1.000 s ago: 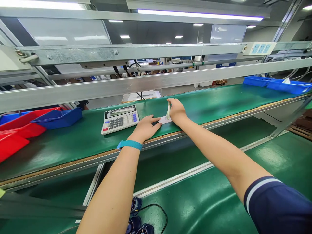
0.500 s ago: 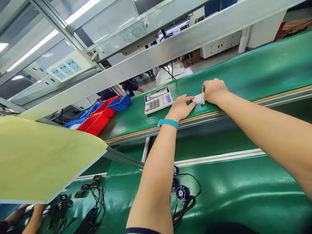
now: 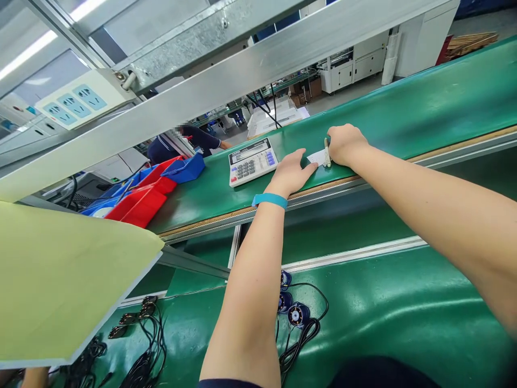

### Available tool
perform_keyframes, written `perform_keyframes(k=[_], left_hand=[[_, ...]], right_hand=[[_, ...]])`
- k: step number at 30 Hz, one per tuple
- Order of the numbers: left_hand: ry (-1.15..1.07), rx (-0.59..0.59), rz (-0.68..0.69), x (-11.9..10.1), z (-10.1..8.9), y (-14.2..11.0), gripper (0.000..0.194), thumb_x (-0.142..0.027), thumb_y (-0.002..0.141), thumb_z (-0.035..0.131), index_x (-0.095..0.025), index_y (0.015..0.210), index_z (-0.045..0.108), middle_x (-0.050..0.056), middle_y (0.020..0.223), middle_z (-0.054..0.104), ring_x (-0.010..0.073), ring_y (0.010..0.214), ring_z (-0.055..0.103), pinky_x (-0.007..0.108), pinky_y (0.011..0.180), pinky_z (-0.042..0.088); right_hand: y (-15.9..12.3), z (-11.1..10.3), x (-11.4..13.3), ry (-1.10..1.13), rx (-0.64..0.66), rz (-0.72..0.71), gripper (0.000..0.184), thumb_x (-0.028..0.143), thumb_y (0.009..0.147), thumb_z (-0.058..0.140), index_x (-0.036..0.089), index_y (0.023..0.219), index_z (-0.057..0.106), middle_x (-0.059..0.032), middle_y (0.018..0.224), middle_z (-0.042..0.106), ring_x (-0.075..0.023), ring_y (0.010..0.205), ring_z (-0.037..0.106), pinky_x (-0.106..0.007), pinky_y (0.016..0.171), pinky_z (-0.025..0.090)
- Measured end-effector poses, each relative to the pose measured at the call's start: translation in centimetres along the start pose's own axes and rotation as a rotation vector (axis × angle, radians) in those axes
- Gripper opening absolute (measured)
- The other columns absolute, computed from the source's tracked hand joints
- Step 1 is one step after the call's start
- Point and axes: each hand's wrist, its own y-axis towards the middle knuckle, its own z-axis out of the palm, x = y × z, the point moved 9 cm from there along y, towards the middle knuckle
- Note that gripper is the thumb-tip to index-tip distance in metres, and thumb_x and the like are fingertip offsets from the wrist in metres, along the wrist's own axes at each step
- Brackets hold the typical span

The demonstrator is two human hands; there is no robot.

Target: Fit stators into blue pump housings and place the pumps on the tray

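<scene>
On the upper green shelf, my left hand [image 3: 290, 173], with a blue band at its wrist, lies with thumb and fingers apart and holds nothing. Its thumb reaches close to a small white paper slip [image 3: 316, 157]. My right hand [image 3: 344, 145] is closed, its fingers hidden from this angle. A short pale stick-like item [image 3: 327, 154] shows at the finger side of that fist, over the slip's right end; its exact kind is unclear. Left of my left hand sits a grey calculator [image 3: 252, 163].
Red bins [image 3: 139, 207] and a blue bin [image 3: 186, 168] stand at the shelf's left. A yellow sheet [image 3: 76, 280] juts in at left. Below lie round dark corded parts [image 3: 298, 314] and black cables [image 3: 147, 350]. A metal rail with a socket strip [image 3: 75, 102] crosses above. Another person's arm [image 3: 204, 141] shows behind.
The view has shifted slightly. My left hand has drawn back from the paper slip, which its fingers were touching. My right hand stays closed by the pale item.
</scene>
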Motion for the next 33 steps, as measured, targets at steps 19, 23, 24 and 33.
perform_keyframes(k=[19,23,24,33], left_hand=[[0.013,-0.031,0.008,-0.3,-0.2,0.1,0.051,-0.049,0.092,0.053,-0.020,0.133,0.058,0.010,0.143,0.059,0.0287,0.131,0.053,0.040,0.112,0.041],[0.016,-0.035,0.010,-0.2,-0.1,0.2,0.051,-0.049,0.091,0.054,-0.020,0.132,0.058,0.009,0.143,0.059,0.0283,0.130,0.053,0.040,0.111,0.042],[0.018,-0.035,0.009,-0.1,-0.1,0.2,0.050,-0.050,0.091,0.054,-0.021,0.132,0.059,0.009,0.143,0.059,0.0283,0.130,0.054,0.040,0.111,0.042],[0.009,-0.052,0.016,0.0,-0.1,0.6,0.049,-0.049,0.090,0.056,-0.021,0.129,0.060,0.009,0.141,0.061,0.0278,0.130,0.054,0.039,0.111,0.042]], right_hand=[[2.4,1.8,-1.4,0.029,-0.095,-0.100,0.049,0.058,0.100,0.047,0.014,0.085,0.061,-0.0142,0.099,0.063,-0.0325,0.116,0.054,-0.059,0.104,0.039],[2.0,1.5,-1.0,0.061,-0.061,-0.079,0.045,0.051,0.101,0.048,0.013,0.082,0.061,-0.0148,0.098,0.062,-0.0338,0.119,0.052,-0.060,0.105,0.037],[2.0,1.5,-0.9,0.061,-0.053,-0.076,0.044,0.050,0.102,0.048,0.013,0.080,0.060,-0.0148,0.097,0.062,-0.0339,0.119,0.052,-0.060,0.105,0.037],[1.8,0.7,-0.2,0.050,-0.095,-0.098,0.046,0.051,0.101,0.052,0.012,0.080,0.065,-0.0141,0.095,0.065,-0.0318,0.113,0.057,-0.055,0.102,0.040]])
